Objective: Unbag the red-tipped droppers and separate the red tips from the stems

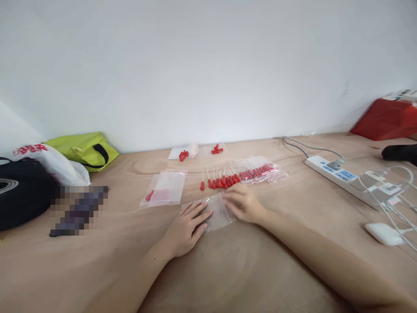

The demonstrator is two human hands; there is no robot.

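A clear zip-lock bag [216, 214] lies on the wooden table in front of me. My left hand [187, 228] rests palm down on its left part, fingers spread. At the bag's right end, by the zip strip, the bent fingers of my right hand [243, 203] close on the edge, slightly blurred. Just beyond the hands is a row of thin sticks with red bulb-shaped ends [223, 180]. Farther right, more red-ended pieces [257, 171] sit in or under clear plastic bags. To the left, flat zip-lock bags [169, 187] lie stacked, one with a red piece inside.
Small red pieces [184, 155] lie on bags near the wall, with another red group [216, 149] beside them. A power strip [339, 176] with cables and a white charger [384, 234] occupy the right. A lime-green bag [83, 150] and a black bag [28, 191] stand left.
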